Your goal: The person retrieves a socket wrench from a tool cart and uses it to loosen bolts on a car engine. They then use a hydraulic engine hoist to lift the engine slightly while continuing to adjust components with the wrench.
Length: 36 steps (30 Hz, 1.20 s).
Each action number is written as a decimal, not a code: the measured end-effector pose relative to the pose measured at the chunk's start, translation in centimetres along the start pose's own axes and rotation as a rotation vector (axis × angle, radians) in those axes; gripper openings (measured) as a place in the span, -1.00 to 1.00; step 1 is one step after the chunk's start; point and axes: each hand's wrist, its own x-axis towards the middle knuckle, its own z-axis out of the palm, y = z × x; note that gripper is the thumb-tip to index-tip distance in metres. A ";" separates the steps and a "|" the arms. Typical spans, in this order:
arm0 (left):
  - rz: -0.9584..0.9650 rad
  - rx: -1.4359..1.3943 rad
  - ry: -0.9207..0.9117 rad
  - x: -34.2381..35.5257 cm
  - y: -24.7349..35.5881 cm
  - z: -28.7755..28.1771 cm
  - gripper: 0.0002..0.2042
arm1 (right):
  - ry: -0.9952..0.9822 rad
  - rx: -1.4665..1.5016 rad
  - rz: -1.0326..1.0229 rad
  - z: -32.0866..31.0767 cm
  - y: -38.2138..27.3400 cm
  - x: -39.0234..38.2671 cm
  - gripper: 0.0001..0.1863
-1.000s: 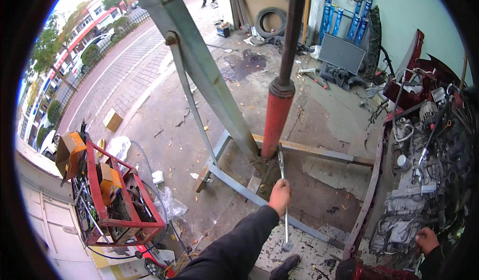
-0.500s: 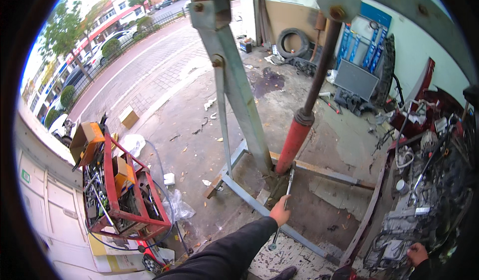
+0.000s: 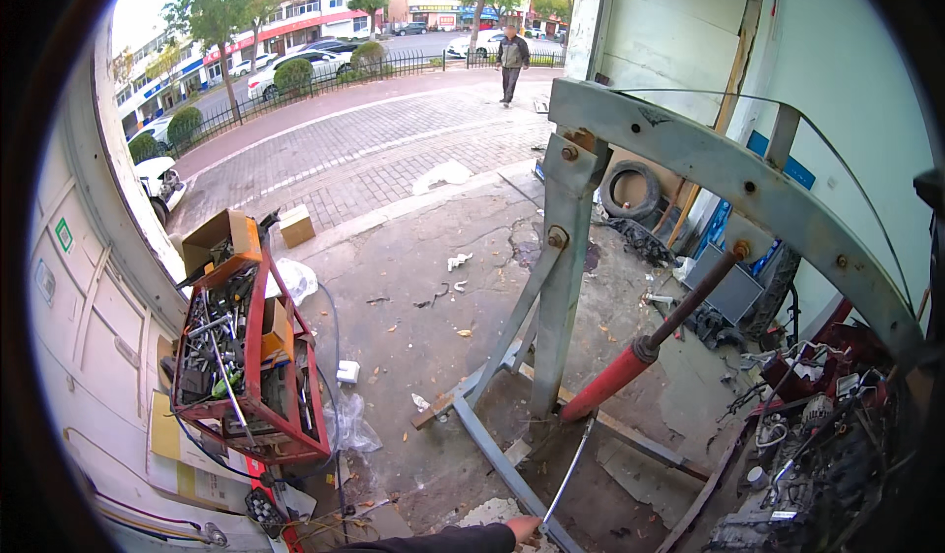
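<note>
At the bottom centre my left hand (image 3: 524,528) is closed on the long steel pump handle (image 3: 569,466), which runs up to the foot of the red hydraulic cylinder (image 3: 610,384). The cylinder leans up to the grey boom (image 3: 719,159) of an engine crane with a grey upright post (image 3: 556,326). At the lower right a dark engine (image 3: 787,474) sits among red body parts, below the boom's far end. My right hand is out of view.
A red tool cart (image 3: 305,435) piled with tools and boxes stands left beside a white door (image 3: 108,336). Hoses and bags lie on the floor. A tyre (image 3: 630,194) leans at the back. A person (image 3: 510,65) is on the pavement outside.
The view has tilted up, bringing the whole boom and the street into sight. My left hand on the handle now sits at the frame's lower edge. My right hand has left the picture.
</note>
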 end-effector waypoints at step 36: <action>0.082 0.395 -0.119 0.5 -6.0 -7.3 -0.64 | 0.195 -0.540 0.354 4.6 -20.0 -10.8 -0.46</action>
